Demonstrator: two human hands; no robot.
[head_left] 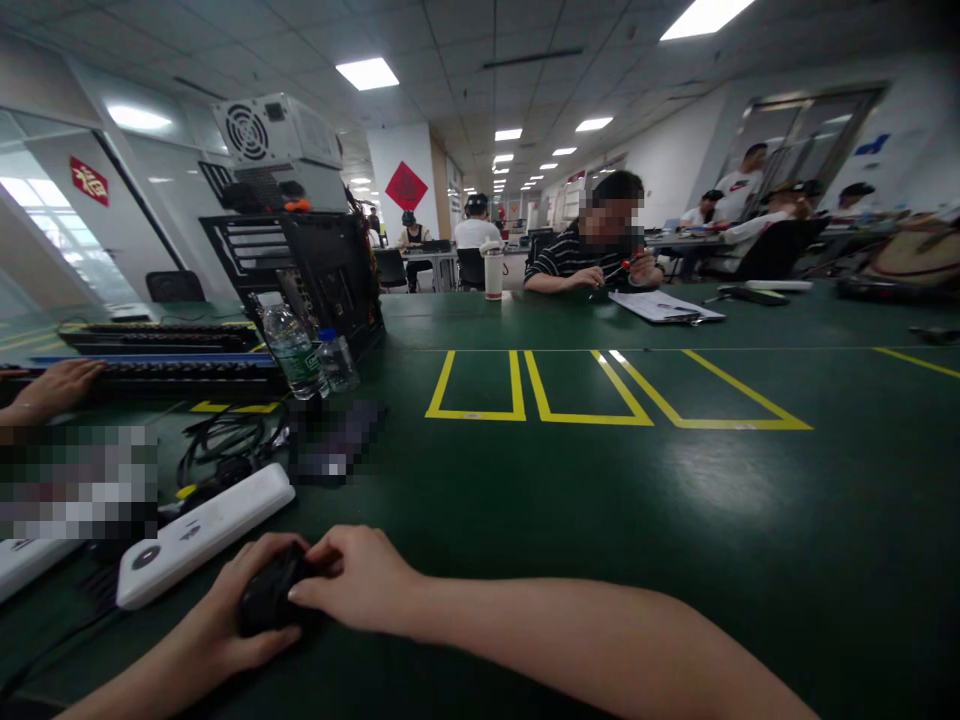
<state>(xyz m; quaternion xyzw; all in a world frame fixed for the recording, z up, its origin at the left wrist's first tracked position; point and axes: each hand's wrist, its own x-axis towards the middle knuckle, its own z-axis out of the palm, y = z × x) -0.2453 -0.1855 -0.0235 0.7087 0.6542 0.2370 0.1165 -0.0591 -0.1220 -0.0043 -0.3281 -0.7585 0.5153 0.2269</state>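
Low in the head view, a small black rounded object, by its shape a computer mouse (271, 592), is held between both hands just above the green table. My left hand (225, 610) wraps round it from the left, thumb along the near side and fingers over the far side. From the right, my right hand (360, 580) pinches its right end between thumb and fingers. The fingers cover part of the mouse, so its underside and far end are hidden. Just left of my left hand lies a long white device (206, 535) with a round dark button.
Black cables (225, 445), a water bottle (291, 345) and an opened computer case (322, 270) stand at left. Another person's hand (56, 390) rests by keyboards (180, 378). Yellow tape outlines (476, 414) mark the table (600, 520). A person (592, 240) sits opposite, near a clipboard (664, 305).
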